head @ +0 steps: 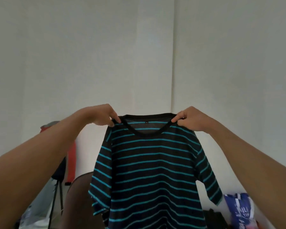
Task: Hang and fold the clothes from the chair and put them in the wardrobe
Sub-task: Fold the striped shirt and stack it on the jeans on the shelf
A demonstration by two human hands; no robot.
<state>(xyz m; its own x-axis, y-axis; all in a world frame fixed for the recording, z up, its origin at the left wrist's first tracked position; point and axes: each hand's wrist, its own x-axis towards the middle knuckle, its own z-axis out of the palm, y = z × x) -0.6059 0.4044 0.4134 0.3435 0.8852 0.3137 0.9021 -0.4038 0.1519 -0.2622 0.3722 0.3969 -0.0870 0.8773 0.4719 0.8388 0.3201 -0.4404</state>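
Note:
A black T-shirt with thin teal stripes hangs spread out in front of me, its neckline on top and both short sleeves drooping. My left hand pinches the shirt's left shoulder beside the collar. My right hand pinches the right shoulder the same way. Behind the shirt's lower left, the rounded brown back of the chair shows. No hanger and no wardrobe is in view.
A plain white wall fills the background. A red garment hangs at the left above a dark stand with thin legs. A blue and white plastic bag and some dark cloth lie at the lower right.

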